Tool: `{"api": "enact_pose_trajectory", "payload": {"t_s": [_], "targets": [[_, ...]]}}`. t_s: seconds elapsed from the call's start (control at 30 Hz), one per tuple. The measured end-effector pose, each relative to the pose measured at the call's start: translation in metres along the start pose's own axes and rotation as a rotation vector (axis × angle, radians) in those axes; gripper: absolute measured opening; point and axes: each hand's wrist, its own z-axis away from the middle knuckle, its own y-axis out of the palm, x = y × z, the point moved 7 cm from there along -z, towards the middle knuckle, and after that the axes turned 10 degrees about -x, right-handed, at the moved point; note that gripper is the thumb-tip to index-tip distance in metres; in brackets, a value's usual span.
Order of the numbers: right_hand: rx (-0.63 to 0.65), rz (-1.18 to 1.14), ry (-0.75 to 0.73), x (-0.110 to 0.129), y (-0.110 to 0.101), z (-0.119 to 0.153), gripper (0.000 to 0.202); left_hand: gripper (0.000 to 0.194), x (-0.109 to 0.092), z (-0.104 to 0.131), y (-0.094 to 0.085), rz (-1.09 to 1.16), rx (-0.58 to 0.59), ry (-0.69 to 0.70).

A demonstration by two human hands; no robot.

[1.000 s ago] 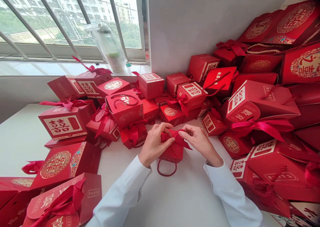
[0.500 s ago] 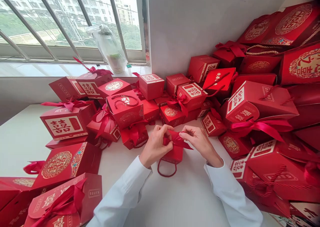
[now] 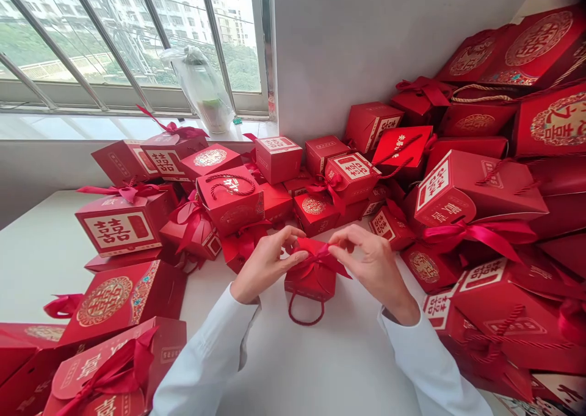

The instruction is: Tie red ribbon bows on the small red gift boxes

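I've got the left hand (image 3: 270,258) and right hand (image 3: 374,262) each pinching the red ribbon (image 3: 317,258) atop the small red box (image 3: 312,282), on the tabletop (image 3: 293,367) before me. My fingers hide the ribbon's ends, its knot's hard to read, and the big box (image 3: 114,367) at lower left is cut off!

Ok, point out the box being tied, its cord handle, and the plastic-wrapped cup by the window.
small red box (image 3: 315,286), head view, side
cord handle (image 3: 307,324), head view, loop's bottom
plastic-wrapped cup (image 3: 212,112), head view, lower body
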Motion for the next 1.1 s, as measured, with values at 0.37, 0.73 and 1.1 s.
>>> {"api": "enact_pose_trajectory", "payload": {"t_s": [0.37, 0.73, 1.1], "targets": [[-0.004, 0.570, -0.454, 0.048, 0.082, 0.045, 0.021, 0.032, 0.013, -0.004, 0.011, 0.291, 0.001, -0.207], [0.006, 0.386, -0.339, 0.044, 0.071, 0.056, 0.027, 0.029, 0.019, -0.006, 0.011, 0.359, -0.099, -0.187], [-0.052, 0.505, -0.363, 0.042, 0.072, 0.052, 0.018, 0.030, 0.016, -0.006, 0.010, 0.422, -0.060, -0.223]]}}
